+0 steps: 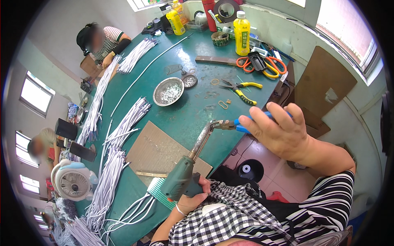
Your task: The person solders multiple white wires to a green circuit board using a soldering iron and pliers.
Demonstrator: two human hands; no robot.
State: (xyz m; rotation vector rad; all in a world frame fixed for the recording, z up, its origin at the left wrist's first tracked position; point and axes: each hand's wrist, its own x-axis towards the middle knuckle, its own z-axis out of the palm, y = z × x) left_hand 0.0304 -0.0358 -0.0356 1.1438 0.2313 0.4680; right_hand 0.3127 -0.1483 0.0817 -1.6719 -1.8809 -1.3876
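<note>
My left hand (194, 199) is closed round the dark handle of a green pistol-shaped tool (178, 176) with a long, stained metal barrel, pointing away to the upper right. My right hand (279, 127) grips blue-handled pliers (242, 124); their jaws are at the barrel's tip, and whether they clamp it I cannot make out. Under the barrel lies a brown cardboard sheet (154, 147). Beside the tool's body is a green board with rows of pale spots (155, 187), with white cables (127, 213) running from it. The left fingers are partly hidden by the handle.
Bundles of white cables (108, 176) line the left side of the green table (135, 98). A metal bowl of silvery bits (168, 92), yellow-handled pliers (242, 88), orange-handled scissors (245, 64) and a yellow bottle (242, 35) stand farther off. A fan (74, 182) and two other people are at left.
</note>
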